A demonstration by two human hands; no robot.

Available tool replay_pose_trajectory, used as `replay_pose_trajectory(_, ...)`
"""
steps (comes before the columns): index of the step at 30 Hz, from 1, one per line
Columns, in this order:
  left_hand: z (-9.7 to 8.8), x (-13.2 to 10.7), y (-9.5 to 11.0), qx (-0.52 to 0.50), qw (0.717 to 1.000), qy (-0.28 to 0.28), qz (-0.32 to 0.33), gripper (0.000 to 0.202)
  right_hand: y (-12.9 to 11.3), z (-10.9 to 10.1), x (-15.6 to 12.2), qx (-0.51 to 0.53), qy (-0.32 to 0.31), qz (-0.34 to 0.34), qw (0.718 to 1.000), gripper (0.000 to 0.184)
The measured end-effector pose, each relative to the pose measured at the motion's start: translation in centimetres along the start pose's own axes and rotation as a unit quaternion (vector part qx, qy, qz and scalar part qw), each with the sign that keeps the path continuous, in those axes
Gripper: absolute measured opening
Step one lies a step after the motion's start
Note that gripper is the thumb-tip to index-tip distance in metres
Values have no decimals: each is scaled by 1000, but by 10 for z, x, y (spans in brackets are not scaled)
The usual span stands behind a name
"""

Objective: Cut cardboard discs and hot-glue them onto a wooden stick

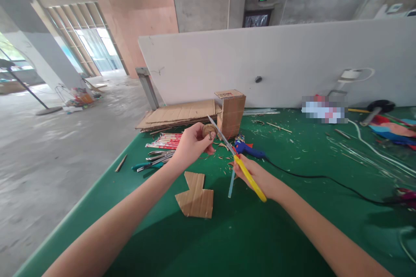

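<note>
My left hand (pixel 191 143) is closed around a small round cardboard piece (pixel 209 130), held above the green table (pixel 292 225). My right hand (pixel 256 177) grips yellow-handled scissors (pixel 240 166), whose blades point up and left and touch the round piece. Below the hands lies a notched scrap of cardboard (pixel 195 197). A blue glue gun (pixel 250 150) lies just behind my right hand, its black cord trailing right. A pale glue stick (pixel 231 183) lies on the table between the hands.
A small cardboard box (pixel 231 112) stands behind flat cardboard sheets (pixel 178 114). Pliers and cutters (pixel 152 161) and a bundle of red sticks (pixel 165 140) lie at the left. A white partition (pixel 276 60) backs the table. Colourful items and wires sit at the right.
</note>
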State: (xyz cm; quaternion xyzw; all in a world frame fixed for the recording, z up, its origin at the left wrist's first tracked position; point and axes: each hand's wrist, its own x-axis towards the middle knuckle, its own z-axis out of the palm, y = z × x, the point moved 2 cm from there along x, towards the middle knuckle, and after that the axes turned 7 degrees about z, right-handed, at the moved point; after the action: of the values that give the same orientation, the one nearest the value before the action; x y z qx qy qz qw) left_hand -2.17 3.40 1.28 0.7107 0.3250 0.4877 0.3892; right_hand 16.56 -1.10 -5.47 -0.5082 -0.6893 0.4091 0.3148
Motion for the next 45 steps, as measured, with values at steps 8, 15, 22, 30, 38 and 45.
replay_pose_trajectory(8,-2,1,0,16,1000,-15,2,24,-1,-1,-1,-71,9,-18,997,42)
replay_pose_trajectory(15,-4,2,1,11,1000,-22,-7,24,-3,0,-3,-132,16,-16,991,35)
replay_pose_trajectory(22,-4,2,5,20,999,-22,-15,25,-7,-1,-4,-164,22,-17,986,33)
replay_pose_trajectory(30,0,1,1,2,1000,-21,-17,23,-8,3,-3,-185,63,5,981,42)
replay_pose_trajectory(38,-3,4,-1,-11,998,43,-40,22,5,4,1,-56,79,24,995,43)
replay_pose_trajectory(45,-7,2,0,20,998,51,-12,28,0,4,1,9,88,75,993,49)
